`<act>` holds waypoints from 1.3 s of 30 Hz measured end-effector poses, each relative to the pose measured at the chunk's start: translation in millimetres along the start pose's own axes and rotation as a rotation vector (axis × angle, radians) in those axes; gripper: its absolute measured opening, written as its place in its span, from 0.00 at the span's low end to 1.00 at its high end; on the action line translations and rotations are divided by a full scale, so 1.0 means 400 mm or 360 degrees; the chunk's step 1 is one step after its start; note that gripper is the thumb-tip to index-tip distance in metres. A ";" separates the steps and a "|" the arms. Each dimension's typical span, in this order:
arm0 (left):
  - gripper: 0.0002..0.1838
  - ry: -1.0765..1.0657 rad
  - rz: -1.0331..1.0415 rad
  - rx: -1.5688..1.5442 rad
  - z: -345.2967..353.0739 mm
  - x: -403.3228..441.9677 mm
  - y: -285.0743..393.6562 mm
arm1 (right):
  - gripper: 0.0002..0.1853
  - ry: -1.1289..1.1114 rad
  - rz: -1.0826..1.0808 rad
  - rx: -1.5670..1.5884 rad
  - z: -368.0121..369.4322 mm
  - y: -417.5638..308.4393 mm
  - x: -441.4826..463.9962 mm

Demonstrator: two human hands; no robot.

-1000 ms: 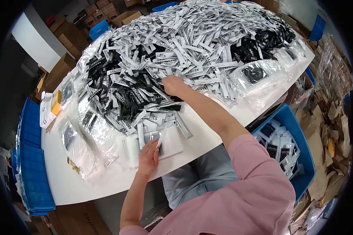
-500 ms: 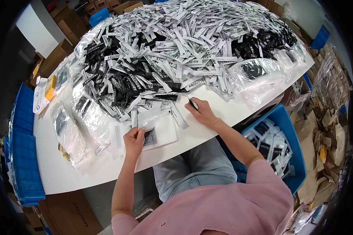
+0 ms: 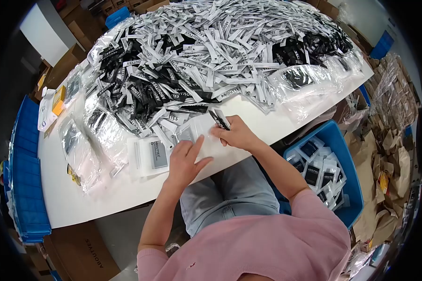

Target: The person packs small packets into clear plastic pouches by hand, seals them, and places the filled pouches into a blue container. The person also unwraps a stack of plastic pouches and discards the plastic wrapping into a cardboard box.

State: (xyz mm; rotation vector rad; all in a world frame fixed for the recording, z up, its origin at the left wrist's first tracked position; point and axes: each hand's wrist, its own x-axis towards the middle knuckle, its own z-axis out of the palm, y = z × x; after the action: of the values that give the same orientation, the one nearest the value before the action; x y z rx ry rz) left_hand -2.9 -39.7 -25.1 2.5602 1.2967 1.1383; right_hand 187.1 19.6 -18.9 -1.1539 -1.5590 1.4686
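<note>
My right hand (image 3: 238, 135) is closed on a narrow black packet (image 3: 219, 119) with white lettering, its end sticking up past the fingers. Just left of it, my left hand (image 3: 185, 161) lies over a small clear plastic bag (image 3: 195, 127), thumb and index finger spread apart. The bag reaches up to the right fingertips; whether they touch it I cannot tell. Beside my left hand lies a stack of flat clear bags (image 3: 145, 159) with a dark printed panel. Beyond both hands rises a big heap of black and white printed stick packets (image 3: 215, 61).
A blue bin (image 3: 356, 196) at my right holds filled, labelled bags (image 3: 321, 173). Bundles of plastic-wrapped bags lie at the table's left (image 3: 79, 145) and right (image 3: 305, 89). Blue trays (image 3: 26, 178) line the left edge; brown paper (image 3: 384, 187) lies far right.
My left hand has moved right from the bag stack with a clear bag and opened its fingers. My right hand has come slightly left, its black packet now showing more.
</note>
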 end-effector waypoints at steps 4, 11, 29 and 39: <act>0.10 -0.0101 -0.1107 -0.1153 0.001 0.014 0.074 | 0.12 -0.0059 -0.0686 -0.1114 0.033 -0.037 -0.047; 0.09 0.0245 -0.1495 -0.2328 0.010 0.019 0.091 | 0.10 -0.0015 -0.0796 -0.0557 0.035 -0.056 -0.079; 0.21 0.0053 -0.0684 -0.0611 0.012 0.059 0.073 | 0.07 0.0069 -0.1153 -0.0861 0.053 -0.095 -0.114; 0.30 0.0521 -0.0541 0.0267 -0.027 0.136 0.067 | 0.19 0.0403 -0.1134 -0.0758 0.065 -0.030 -0.070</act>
State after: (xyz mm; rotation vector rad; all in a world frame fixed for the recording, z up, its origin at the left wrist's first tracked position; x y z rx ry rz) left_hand 28.9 -21.1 24.1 2.1886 1.8849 1.4650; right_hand 171.7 -15.5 -7.9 -0.8380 -1.9111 0.4835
